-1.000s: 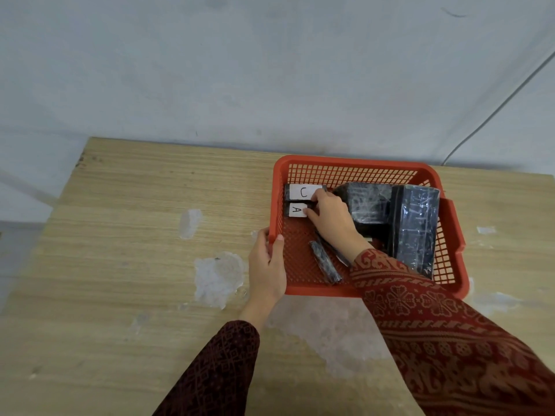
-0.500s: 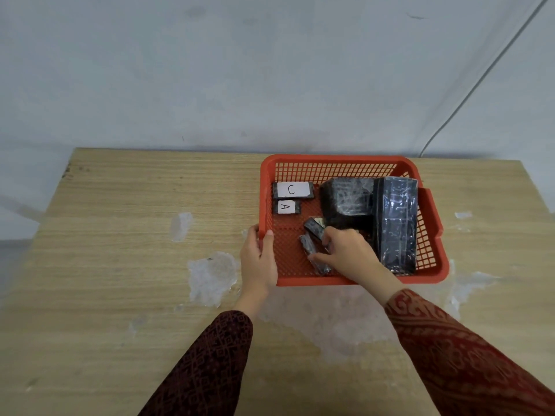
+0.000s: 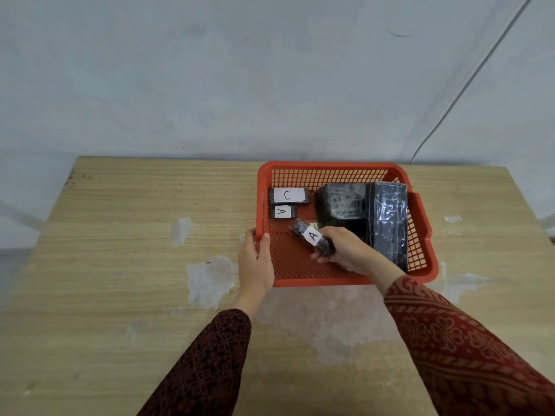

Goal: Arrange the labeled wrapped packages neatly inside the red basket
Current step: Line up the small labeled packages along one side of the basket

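head | right hand (image 3: 345, 250) grip closed on small package labelled A (image 3: 313, 237), lifted over red basket (image 3: 330, 168) floor | left hand (image 3: 256, 259) grip clasps left rim | likely light, stiff, slick film: pinch long sides | since 0.5 s ago: package raised, label turned up

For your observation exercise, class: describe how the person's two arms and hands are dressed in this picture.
Both hands, the left hand and the right hand, are bare, with no gloves. The left sleeve is long, dark maroon, with a fine geometric print. The right sleeve is long and brighter red, with floral motifs and banded borders near the wrist.
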